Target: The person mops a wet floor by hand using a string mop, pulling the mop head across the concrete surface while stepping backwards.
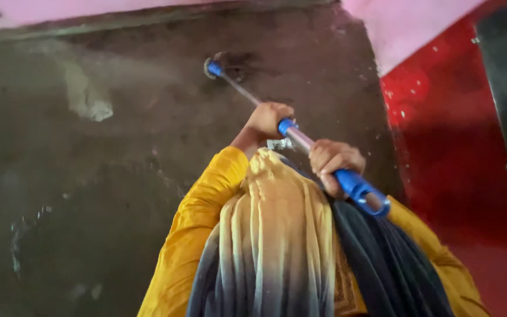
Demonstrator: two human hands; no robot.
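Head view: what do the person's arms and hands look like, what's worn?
Both arms are in long mustard-yellow sleeves, loose and creased, ending at the wrist. The left hand and right hand are bare: no gloves, rings or watch show. A pleated scarf, yellow fading to dark grey-blue, hangs between the sleeves.

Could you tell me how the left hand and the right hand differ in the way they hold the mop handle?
The left hand grips further down the mop handle, at the short blue collar and the bare metal part; the right hand grips nearer the top, on the long blue grip. The left hand reaches further from the body, over the dark wet floor; the right hand sits close to the chest. Both are closed around the handle, and both arms wear yellow sleeves.
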